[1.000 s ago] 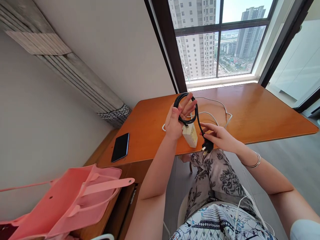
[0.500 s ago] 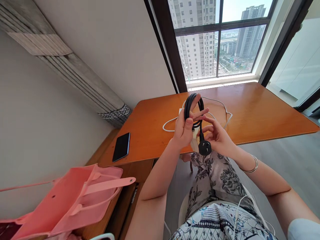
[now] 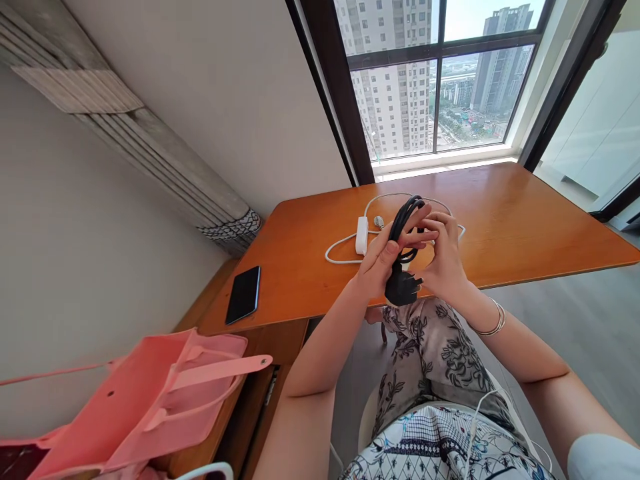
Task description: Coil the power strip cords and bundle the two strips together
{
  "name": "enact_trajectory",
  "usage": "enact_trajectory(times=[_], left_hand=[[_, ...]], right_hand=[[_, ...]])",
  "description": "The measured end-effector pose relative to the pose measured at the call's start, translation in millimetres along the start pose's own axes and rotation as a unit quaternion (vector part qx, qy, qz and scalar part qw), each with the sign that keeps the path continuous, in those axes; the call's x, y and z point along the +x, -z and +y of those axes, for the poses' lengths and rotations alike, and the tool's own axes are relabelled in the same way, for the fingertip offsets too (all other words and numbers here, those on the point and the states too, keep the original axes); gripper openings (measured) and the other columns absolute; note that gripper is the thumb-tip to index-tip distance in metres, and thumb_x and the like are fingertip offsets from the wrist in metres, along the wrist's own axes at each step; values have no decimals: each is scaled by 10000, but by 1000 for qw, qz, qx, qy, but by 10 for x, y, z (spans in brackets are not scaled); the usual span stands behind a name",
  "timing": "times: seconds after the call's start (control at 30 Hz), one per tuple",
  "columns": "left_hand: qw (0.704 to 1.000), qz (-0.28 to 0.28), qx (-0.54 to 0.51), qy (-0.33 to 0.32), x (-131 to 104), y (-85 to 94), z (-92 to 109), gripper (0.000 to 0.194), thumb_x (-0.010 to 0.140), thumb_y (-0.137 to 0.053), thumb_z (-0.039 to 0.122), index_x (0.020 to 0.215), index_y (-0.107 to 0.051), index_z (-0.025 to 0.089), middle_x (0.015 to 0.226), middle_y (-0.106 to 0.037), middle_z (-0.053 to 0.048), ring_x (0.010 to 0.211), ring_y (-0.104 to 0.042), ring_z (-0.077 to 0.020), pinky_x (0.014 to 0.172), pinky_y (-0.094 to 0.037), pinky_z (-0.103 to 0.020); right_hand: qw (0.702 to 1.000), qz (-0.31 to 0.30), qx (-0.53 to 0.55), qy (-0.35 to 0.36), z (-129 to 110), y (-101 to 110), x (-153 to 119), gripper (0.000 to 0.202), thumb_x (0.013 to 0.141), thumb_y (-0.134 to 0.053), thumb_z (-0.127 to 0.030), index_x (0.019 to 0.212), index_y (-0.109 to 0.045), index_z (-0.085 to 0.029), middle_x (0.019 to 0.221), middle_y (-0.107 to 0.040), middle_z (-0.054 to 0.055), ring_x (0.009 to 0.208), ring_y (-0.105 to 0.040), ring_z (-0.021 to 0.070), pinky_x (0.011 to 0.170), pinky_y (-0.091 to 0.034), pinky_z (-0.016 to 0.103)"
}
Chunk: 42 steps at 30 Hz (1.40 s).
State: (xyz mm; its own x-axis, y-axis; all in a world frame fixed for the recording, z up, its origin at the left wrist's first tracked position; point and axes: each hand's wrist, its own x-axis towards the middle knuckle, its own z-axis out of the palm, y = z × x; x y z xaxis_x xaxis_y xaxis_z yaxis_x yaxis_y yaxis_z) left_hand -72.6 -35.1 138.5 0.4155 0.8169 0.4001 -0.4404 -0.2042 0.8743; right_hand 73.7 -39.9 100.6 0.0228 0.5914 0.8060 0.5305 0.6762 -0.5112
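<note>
My left hand (image 3: 381,264) holds a coiled black power cord (image 3: 401,221), its loops lying around the palm and its fingers pointing right. Below the loops hangs the cord's black plug (image 3: 400,288), with its prongs turned to the right. My right hand (image 3: 446,259) is at the right side of the coil, fingers bent in against it and close to the left fingertips. What the right fingertips pinch is partly hidden. Just behind the left hand, a white power adapter (image 3: 361,235) rests on the wooden table (image 3: 295,267) with its thin white cable (image 3: 334,246) looped around.
A dark phone (image 3: 243,295) lies near the table's left front edge. Lower left stands an open pink bag (image 3: 145,400) with its strap sticking out toward the table. A window (image 3: 440,100) is beyond the far edge. My legs are under the front edge.
Both hands have shifted slightly right with the coil, uncovering the white adapter. The plug has turned so its prongs point right. My right hand has risen from near the plug to the coil's side.
</note>
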Motion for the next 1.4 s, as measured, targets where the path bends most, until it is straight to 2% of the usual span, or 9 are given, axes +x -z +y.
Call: enact_trajectory(times=[0.27,0.37,0.53,0.73,0.83,0.93,1.0,1.17,1.4], left_hand=[[998,-56,-5,-18,79,85,-104,760,452,-786,843,824,-601,207,1353,-616,-156,1206,-612,-382,839,-584,-427],[997,-68,-25,-17,101,101,-135,760,377,-885,733,861,-589,227,1408,-562,-130,1146,-633,-327,821,-579,-397],[998,-57,-19,-34,136,79,-206,606,467,-955,409,860,-524,244,1339,-582,-70,804,-620,-147,785,-562,-368],[996,46,-73,1,177,90,-160,610,510,-873,506,753,-389,225,921,-595,-2,552,-413,-67,573,-485,-293],[995,23,-99,4,177,126,-113,630,515,-865,490,726,-335,222,814,-538,20,512,-366,-54,518,-451,-271],[995,4,-99,16,180,135,-83,652,519,-870,490,714,-309,223,748,-519,37,483,-357,-51,502,-451,-265],[996,12,-89,23,187,135,-74,660,510,-870,514,708,-311,224,715,-523,41,476,-368,-58,513,-473,-280],[997,50,-53,27,198,158,-94,523,591,-835,538,795,-461,235,627,-519,47,521,-478,-105,637,-565,-337],[995,100,-1,1,187,127,-137,472,709,-804,540,975,-586,216,590,-615,55,605,-670,-166,765,-595,-357]], right_hand=[[984,-73,94,-129,-4,51,24,960,618,-875,-370,1442,-393,-262,1312,-580,129,1136,-604,308,979,-498,476],[979,-92,97,-152,-14,85,68,942,613,-870,-372,1430,-419,-250,1066,-643,75,962,-636,270,868,-508,433],[979,-112,72,-154,-21,102,104,867,656,-847,-393,1415,-460,-236,754,-589,-29,746,-590,207,763,-468,376],[985,-8,123,-120,74,79,47,693,737,-795,-492,1329,-518,-259,1182,-614,103,957,-596,230,789,-512,383],[946,-53,256,-192,164,43,57,614,858,-668,-554,1370,-478,-272,1294,-605,119,1081,-620,234,862,-544,385],[883,-156,373,-238,208,8,80,484,906,-620,-555,1260,-541,-234,1023,-701,69,980,-680,216,890,-550,388],[869,-157,399,-247,202,-4,83,441,901,-636,-547,1191,-549,-226,886,-697,34,899,-694,201,869,-556,377],[896,-98,361,-239,149,23,59,423,903,-627,-559,1170,-499,-257,844,-676,15,799,-695,190,768,-593,362],[911,-99,336,-217,210,56,13,396,956,-561,-530,1231,-494,-253,859,-674,25,741,-701,192,715,-612,367]])
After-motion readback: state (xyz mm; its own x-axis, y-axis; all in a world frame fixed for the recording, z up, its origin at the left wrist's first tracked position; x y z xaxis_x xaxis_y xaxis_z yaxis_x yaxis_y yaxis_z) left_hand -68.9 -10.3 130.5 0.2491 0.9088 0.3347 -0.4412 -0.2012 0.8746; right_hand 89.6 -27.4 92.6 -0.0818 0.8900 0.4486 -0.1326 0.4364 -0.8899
